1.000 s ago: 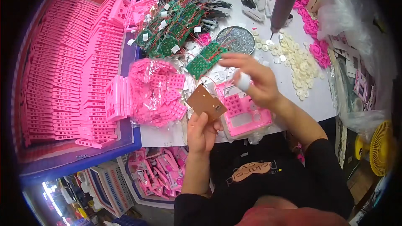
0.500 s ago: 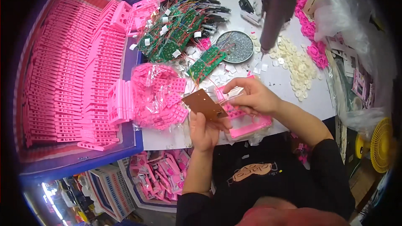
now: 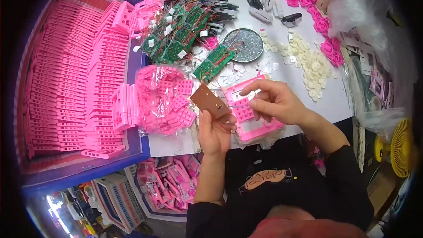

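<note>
Your left hand (image 3: 214, 131) grips brown board (image 3: 210, 101), frame middle | right hand (image 3: 274, 102) pinches thin wires (image 3: 238, 105) | pull hard and they may snap off

I sit at a white surface (image 3: 304, 86) under bright, even light. Left of it stands a blue crate (image 3: 88, 167) stacked with pink parts. Below the crate, bins (image 3: 119, 198) sit on the floor. Right of the surface, a yellow fan (image 3: 402, 147).

The right hand (image 3: 275, 103) has dropped from the table onto the pink casing (image 3: 253, 114).
</note>
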{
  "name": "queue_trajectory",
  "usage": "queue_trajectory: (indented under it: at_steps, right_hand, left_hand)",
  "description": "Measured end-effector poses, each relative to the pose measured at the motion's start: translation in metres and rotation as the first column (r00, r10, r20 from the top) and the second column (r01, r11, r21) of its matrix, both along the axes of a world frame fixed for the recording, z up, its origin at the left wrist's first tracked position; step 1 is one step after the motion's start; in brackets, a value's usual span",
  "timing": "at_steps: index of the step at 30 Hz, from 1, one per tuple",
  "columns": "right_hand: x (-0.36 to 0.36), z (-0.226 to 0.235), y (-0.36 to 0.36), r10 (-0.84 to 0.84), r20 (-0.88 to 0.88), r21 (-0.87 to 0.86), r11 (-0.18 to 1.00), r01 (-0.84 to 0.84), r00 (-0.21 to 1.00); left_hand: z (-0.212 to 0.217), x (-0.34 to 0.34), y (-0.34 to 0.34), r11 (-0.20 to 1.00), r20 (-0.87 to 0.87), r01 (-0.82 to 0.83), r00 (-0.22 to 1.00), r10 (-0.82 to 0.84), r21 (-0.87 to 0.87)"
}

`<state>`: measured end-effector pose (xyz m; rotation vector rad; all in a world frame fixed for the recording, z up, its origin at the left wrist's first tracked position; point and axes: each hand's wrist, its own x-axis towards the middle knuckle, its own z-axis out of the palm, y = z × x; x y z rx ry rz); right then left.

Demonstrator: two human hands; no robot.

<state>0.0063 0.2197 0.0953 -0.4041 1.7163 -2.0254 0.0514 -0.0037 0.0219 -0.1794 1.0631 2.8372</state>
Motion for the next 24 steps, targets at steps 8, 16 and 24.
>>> queue_trajectory:
  at_steps: [8, 16, 24]
  right_hand:
    - [0.001, -0.005, 0.000, -0.155, -0.912, 0.099, 0.816, 0.569, 0.381]
    - [0.002, -0.008, 0.013, 0.232, -0.718, 0.263, 0.963, -0.052, 0.656]
    - [-0.024, -0.034, 0.007, 0.142, -0.448, 0.339, 0.940, 0.021, 0.883]
  left_hand:
    - [0.001, 0.000, -0.001, 1.000, 0.017, 0.010, 1.000, -0.009, -0.022]
    - [0.001, 0.001, -0.002, 0.999, 0.028, -0.010, 1.000, 0.009, 0.050]
    - [0.007, 0.006, -0.001, 0.909, 0.010, 0.290, 0.952, -0.307, 0.299]
